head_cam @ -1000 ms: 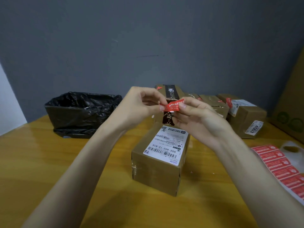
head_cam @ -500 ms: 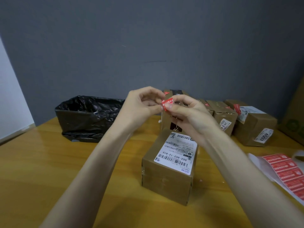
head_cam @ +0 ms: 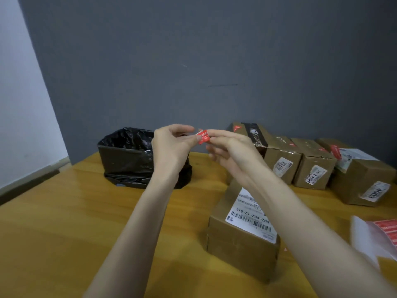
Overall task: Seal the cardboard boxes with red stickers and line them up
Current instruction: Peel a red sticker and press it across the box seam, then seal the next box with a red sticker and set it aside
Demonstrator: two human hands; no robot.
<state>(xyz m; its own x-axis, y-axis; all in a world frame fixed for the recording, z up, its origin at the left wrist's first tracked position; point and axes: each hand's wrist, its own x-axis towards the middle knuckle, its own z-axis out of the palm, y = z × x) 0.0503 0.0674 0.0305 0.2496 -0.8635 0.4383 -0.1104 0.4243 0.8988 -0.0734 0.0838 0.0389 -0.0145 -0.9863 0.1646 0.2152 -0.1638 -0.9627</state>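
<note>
Both hands are raised over the table and pinch one small red sticker (head_cam: 203, 137) between them. My left hand (head_cam: 171, 147) holds its left end, my right hand (head_cam: 229, 151) its right end. Below my right forearm lies a brown cardboard box (head_cam: 240, 239) with a white barcode label on top. A row of several cardboard boxes (head_cam: 315, 162) stands along the back right by the wall; red stickers show on their top edges. A sheet of red stickers (head_cam: 384, 233) lies at the right edge.
A bin lined with a black plastic bag (head_cam: 126, 158) stands at the back of the wooden table (head_cam: 64, 222), just behind my left hand. A grey wall closes off the far side.
The view has swung left, so the boxes now sit further right in the frame. Both hands stay together on the red sticker, now in front of the black bin's right edge.
</note>
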